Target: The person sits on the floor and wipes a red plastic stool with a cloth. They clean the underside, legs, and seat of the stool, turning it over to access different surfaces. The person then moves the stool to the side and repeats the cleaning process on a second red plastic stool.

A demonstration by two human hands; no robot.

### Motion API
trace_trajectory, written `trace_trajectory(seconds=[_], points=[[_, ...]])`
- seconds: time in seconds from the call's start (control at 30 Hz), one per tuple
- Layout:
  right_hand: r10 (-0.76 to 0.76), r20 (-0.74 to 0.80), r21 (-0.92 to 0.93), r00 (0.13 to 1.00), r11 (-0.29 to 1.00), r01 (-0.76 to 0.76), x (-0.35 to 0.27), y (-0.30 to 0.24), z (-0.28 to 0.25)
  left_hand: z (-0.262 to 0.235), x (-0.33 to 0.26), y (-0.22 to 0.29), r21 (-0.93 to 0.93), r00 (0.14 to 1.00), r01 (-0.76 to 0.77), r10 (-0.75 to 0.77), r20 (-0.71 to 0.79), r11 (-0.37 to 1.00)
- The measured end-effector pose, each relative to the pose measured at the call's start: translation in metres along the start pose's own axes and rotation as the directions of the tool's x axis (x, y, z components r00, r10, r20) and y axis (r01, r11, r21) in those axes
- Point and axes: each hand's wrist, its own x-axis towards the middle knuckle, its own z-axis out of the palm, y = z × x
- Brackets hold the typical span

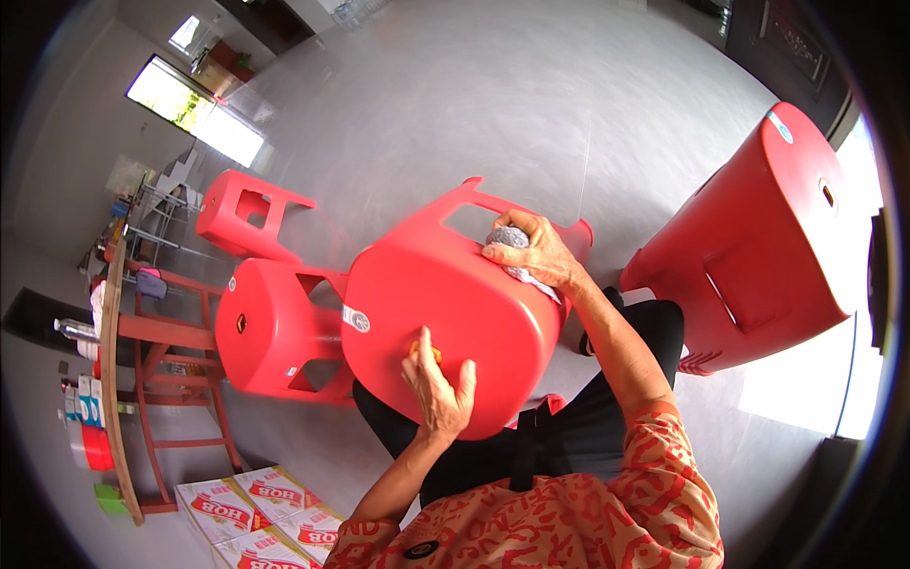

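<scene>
A red plastic stool (pixel 408 284) is tilted in front of me, between my legs, its seat turned toward me. My left hand (pixel 441 394) holds it at the small hole in the middle of the seat, some fingertips hidden there and the thumb raised. Closed on a crumpled grey cloth (pixel 510 238), my right hand (pixel 542 254) presses it against the stool's far right side, near the seat edge. Part of the cloth hangs below the palm.
Two more red stools, a nearer one (pixel 251 327) and a farther one (pixel 227 213), are on the left. A tall red stool or stack (pixel 758 247) stands right. A wooden table (pixel 118 417), a red wooden chair (pixel 185 443) and printed cartons (pixel 213 542) are at lower left.
</scene>
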Motion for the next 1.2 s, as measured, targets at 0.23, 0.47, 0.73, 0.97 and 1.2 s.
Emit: trace_trajectory(seconds=[0.23,0.47,0.73,0.97,1.2], points=[[0.009,0.162,0.123,0.987,0.992,-0.029,-0.044,-0.010,0.010,-0.097,0.016,-0.005,-0.210,0.987,-0.114,0.086,-0.139,0.971],[-0.174,0.171,-0.050,0.970,0.982,0.185,-0.069,-0.011,0.019,-0.063,0.087,-0.126,-0.622,0.721,0.669,-0.559,0.410,0.406],[-0.362,0.159,-0.251,0.919,0.885,0.392,-0.086,-0.036,0.000,-0.089,0.094,-0.072,-0.504,0.593,0.804,-0.499,0.633,0.315],[-0.151,-0.012,-0.116,0.989,0.982,0.148,-0.090,-0.005,-0.005,-0.050,0.079,-0.054,-0.527,0.655,0.755,-0.434,0.618,0.390],[-0.477,0.213,-0.359,0.853,0.774,0.522,-0.088,-0.042,0.016,-0.034,0.084,-0.058,-0.516,0.720,0.690,-0.400,0.568,0.508]])
